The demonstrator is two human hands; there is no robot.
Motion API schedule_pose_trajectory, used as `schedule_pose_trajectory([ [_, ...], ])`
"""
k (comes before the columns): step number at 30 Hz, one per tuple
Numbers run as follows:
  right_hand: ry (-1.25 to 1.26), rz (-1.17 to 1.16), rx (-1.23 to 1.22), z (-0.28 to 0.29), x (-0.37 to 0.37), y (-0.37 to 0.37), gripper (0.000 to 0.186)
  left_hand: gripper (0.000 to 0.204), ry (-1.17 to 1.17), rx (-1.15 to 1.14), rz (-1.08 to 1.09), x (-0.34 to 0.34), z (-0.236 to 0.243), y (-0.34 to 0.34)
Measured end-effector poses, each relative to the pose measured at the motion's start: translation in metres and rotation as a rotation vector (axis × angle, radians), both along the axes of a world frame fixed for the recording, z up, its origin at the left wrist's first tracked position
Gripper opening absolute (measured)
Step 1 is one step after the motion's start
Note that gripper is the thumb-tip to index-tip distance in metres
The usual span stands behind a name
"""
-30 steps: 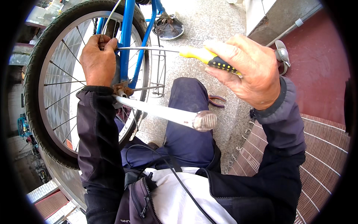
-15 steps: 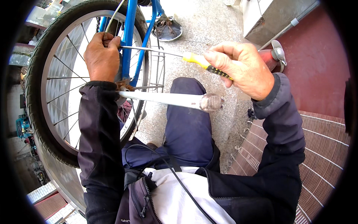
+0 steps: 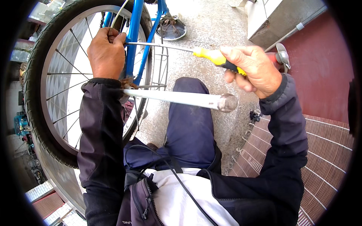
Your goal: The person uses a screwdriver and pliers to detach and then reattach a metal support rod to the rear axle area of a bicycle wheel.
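A bicycle's blue frame (image 3: 135, 37) and black-tyred wheel (image 3: 31, 86) stand at the left. My left hand (image 3: 107, 54) is closed beside a blue tube, next to a pale cable (image 3: 120, 13). Its fingertips are partly hidden, so what they pinch does not show. In my right hand (image 3: 256, 67) is a screwdriver (image 3: 212, 56) with a yellow and black handle. The thumb rests on the handle's upper side while the lower fingers are loosely curled. The shaft runs left to the blue tube near my left fingertips; its tip is hidden there.
A silver bar (image 3: 173, 98) with a ribbed brownish end juts over my knee (image 3: 188, 124). Behind the frame lies a round dish (image 3: 177, 32). A slatted mat (image 3: 324, 154) covers the lower right, with a red panel (image 3: 324, 75) and a concrete block (image 3: 279, 22) beyond.
My right hand and the screwdriver have shifted slightly right, and its lower fingers have loosened on the handle. The left hand, bicycle frame and silver bar also sit a little farther right.
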State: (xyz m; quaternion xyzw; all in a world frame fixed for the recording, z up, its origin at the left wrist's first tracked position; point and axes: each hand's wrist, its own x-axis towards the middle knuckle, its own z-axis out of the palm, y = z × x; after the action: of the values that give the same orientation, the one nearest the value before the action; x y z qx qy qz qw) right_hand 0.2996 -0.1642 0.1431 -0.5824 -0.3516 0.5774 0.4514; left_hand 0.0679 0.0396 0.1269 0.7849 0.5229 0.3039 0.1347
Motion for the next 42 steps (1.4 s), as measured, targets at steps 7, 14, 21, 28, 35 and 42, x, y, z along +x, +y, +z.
schedule_pose_trajectory([
  [7,-1.524,-0.07,1.088,0.0,-0.012,0.007,0.036,0.019,-0.035,-0.018,-0.004,-0.003,0.0,0.002],
  [14,0.135,-0.014,-0.024,0.005,0.008,-0.001,0.041,0.018,-0.018,0.01,-0.006,-0.001,-0.001,0.001],
  [21,-1.204,-0.176,0.944,-0.008,-0.015,0.004,0.036,0.017,-0.017,-0.009,0.003,-0.002,-0.001,0.001],
  [28,-0.214,-0.238,0.181,-0.001,-0.021,0.002,0.038,0.018,-0.019,-0.014,0.004,-0.001,-0.002,0.001],
  [35,-0.637,-0.401,0.67,-0.011,-0.038,0.002,0.038,0.018,0.012,-0.037,0.024,-0.001,0.001,0.0],
  [42,-0.109,-0.33,0.163,0.005,-0.012,-0.003,0.044,0.018,-0.011,-0.02,0.01,-0.001,0.0,-0.001],
])
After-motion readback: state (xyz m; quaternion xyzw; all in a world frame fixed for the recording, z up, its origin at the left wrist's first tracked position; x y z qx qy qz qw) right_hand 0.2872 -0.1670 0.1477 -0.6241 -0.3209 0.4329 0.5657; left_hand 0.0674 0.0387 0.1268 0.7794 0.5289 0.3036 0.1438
